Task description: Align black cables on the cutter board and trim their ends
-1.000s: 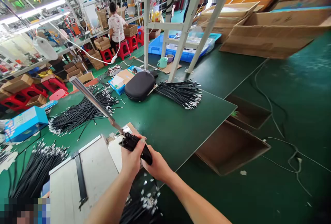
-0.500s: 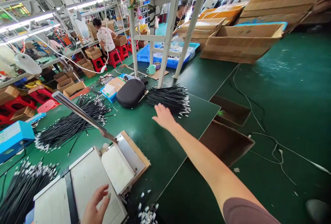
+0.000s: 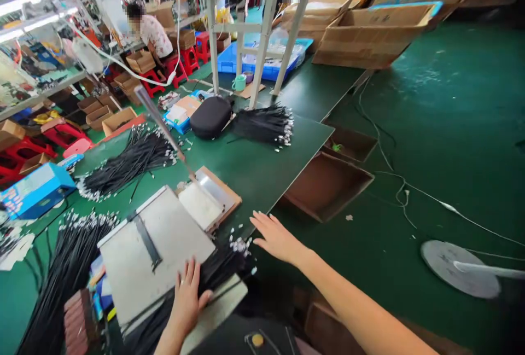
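On a dark green tabletop [image 3: 197, 152], two bare hands are now empty, where a second ago both gripped a small bunch of black cables beside a raised, long metal lever [image 3: 164, 131]. The left hand [image 3: 186, 295] has its fingers extended and thumb apart, over the near edge of a flat, pale grey metal plate [image 3: 172, 229]; whether it touches is unclear. Half a second ago it was raised over the plate.

The right hand [image 3: 279, 237] is wide open, palm down. It has drawn back from the far bundle of thin black cables with whitish tips [image 3: 262, 124], which lies beyond the lever, next to a rounded black case [image 3: 211, 117]. Now it is just right of the near bundle of similar black cables [image 3: 223, 262], beside the plate.

The view has shifted too: more of the near bundle shows, and a round grey stand base [image 3: 459, 268] appears on the green floor [image 3: 443, 180] at right.
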Motion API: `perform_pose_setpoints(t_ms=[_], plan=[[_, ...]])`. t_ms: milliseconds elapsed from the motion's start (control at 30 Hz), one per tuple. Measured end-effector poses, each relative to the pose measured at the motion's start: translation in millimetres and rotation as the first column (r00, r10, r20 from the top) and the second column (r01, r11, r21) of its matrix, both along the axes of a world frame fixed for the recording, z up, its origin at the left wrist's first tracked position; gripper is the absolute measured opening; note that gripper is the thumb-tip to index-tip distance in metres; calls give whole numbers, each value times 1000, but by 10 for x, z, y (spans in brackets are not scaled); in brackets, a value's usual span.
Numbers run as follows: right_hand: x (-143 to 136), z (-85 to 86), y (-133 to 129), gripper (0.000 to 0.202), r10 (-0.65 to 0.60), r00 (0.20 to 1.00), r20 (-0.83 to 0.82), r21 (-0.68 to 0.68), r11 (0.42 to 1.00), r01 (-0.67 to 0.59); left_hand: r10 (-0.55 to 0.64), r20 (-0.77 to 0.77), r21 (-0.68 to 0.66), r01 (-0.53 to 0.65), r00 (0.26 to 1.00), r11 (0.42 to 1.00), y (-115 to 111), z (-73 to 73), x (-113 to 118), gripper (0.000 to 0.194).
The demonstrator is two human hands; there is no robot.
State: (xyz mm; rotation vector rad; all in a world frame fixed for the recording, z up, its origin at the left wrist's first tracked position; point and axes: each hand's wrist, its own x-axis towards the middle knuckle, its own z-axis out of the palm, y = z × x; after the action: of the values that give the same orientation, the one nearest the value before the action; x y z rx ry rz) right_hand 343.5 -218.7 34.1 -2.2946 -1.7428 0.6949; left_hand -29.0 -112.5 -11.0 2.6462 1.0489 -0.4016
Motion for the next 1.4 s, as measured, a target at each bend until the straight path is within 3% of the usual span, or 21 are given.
perform_pose_setpoints(t_ms=[100, 167, 267, 367, 467, 567, 700, 800, 900, 1033, 1133, 1233, 1333, 1400], plan=[[-250, 60, -177, 60, 34, 996, 86, -3, 999, -34, -54, -88, -76, 48, 995, 996, -59, 302, 94, 68], [-404, 15, -282, 64, -12, 988, 157, -31, 999, 17, -87, -81, -62, 82, 993, 995, -46, 401, 110, 74], [-608, -156, -423, 82, -41, 974, 224, -47, 997, 53, -92, -90, -56, 88, 992, 995, -40, 374, 72, 80], [-820, -325, -514, 104, 40, 965, 259, -19, 999, -37, -80, -78, -9, 79, 994, 997, -106, 298, 35, 85], [-974, -404, -484, 111, 151, 957, 248, -42, 989, -145, -75, -31, 48, 76, 997, 996, -165, 256, 25, 87], [-1018, -309, -291, 105, 190, 971, 143, -95, 980, -178, -57, 20, 50, 56, 998, 997, -157, 277, 30, 78], [-1024, 9, 280, 82, 175, 981, -82, -147, 972, -185, 48, 141, -30, -44, 989, 999, -34, 394, 91, 63], [-1031, 146, 795, 65, 176, 966, -192, -264, 938, -223, 163, 193, -161, -133, 968, 978, 123, 489, 192, 59], [-1016, 119, 1116, 61, 180, 956, -233, -417, 869, -265, 208, 128, -343, -154, 970, 927, 285, 544, 302, 66], [-1019, 52, 1200, 48, 261, 914, -311, -548, 737, -397, 155, 41, -441, -121, 987, 889, 429, 575, 421, 70], [-1043, 131, 1219, 38, 329, 892, -311, -559, 695, -452, 139, 9, -453, -120, 990, 883, 503, 615, 507, 70], [-1052, 300, 1276, 32, 389, 877, -283, -521, 705, -481, 106, 10, -490, -87, 994, 867, 590, 677, 601, 71], [-1086, 431, 1267, 34, 420, 886, -198, -477, 749, -461, 64, -34, -592, -72, 997, 803, 676, 726, 678, 47], [-1151, 440, 1184, 45, 425, 902, -70, -414, 811, -414, 62, -73, -632, -94, 995, 769, 716, 735, 705, 33]])
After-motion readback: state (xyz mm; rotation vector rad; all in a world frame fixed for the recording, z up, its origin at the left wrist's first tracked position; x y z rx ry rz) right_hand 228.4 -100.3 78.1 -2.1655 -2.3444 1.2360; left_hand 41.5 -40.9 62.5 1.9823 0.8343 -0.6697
